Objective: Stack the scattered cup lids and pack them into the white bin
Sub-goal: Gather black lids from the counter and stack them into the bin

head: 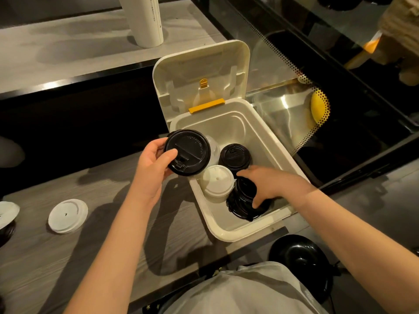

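The white bin (275,146) stands open on the counter, its hinged lid (201,73) tipped back. My left hand (154,164) grips a stack of black lids (188,151) over the bin's left rim, thumb on the top lid. Inside the bin my right hand (269,184) holds a tilted stack of black lids (241,198) near the front wall. A white lid stack (217,182) and another black lid stack (234,156) stand in the bin beside it. A clear lid (214,146) shows behind the held stack.
A loose white lid (68,215) lies on the wooden counter at the left, with more white and black lids (6,219) at the left edge. A white tube (146,19) stands on the back shelf. A glass display case (317,91) borders the bin on the right. A black bowl-shaped object (299,254) sits near my body.
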`<state>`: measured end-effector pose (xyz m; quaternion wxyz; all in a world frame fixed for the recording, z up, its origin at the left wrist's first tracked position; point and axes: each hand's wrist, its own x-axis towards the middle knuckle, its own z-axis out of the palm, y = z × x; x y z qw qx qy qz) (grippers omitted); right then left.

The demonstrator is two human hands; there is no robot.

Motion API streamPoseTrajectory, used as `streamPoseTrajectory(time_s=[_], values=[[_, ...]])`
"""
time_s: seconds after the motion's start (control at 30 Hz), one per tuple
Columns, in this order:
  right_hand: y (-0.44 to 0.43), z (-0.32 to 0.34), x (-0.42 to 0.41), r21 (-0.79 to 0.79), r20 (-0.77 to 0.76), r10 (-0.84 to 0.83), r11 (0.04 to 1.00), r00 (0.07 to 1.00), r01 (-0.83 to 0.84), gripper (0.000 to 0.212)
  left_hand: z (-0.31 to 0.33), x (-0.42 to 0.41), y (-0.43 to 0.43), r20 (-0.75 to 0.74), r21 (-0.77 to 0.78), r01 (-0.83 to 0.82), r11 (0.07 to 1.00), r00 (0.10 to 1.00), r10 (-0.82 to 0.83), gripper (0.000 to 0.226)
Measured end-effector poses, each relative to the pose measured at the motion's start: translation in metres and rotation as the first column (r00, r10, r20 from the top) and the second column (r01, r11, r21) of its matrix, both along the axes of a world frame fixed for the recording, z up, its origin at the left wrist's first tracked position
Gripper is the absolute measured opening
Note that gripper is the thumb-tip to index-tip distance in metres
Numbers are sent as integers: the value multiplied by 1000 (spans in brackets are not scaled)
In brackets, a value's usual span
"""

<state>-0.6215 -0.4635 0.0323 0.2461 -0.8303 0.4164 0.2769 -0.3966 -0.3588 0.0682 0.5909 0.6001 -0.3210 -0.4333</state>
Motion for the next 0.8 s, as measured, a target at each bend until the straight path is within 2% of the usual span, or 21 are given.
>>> streamPoseTrajectory(time_s=[0.07, 0.13, 0.23, 0.3, 0.37, 0.43, 0.57, 0.67, 0.8], values=[[0, 3, 2, -23, 64, -17, 1000, 998, 19, 104, -3, 0, -1, -20, 22, -13, 1000, 1000, 13, 23], [-3, 12, 4, -43, 195, -87, 994, 977, 97, 101, -5, -1, -1, -23, 39, -11, 999, 1000, 12, 23], [-25, 22, 14, -198, 332, -101, 965, 938, 174, 93, -4, 0, -1, -16, 49, -18, 999, 1000, 19, 24], [-42, 18, 28, -297, 283, -39, 946, 958, 126, 90, -3, 0, -1, -7, 54, -26, 998, 1000, 26, 25], [-54, 8, 42, -363, 159, 51, 932, 986, 10, 84, -1, -1, -1, -1, 61, -30, 998, 1000, 30, 25], [-61, -6, 51, -350, 79, 89, 935, 993, -56, 82, 0, -2, -1, 1, 63, -27, 998, 1000, 27, 23], [-68, -16, 53, -268, 36, 103, 959, 994, -90, 85, -1, -4, -2, -12, 66, -48, 997, 999, 49, 21], [-69, -19, 53, -265, -1, 129, 956, 992, -125, 83, 0, -5, -2, -12, 67, -51, 996, 999, 52, 22], [-65, -21, 61, -304, -145, 214, 919, 966, -250, 86, 0, -7, -2, -5, 68, -50, 996, 999, 50, 24]])
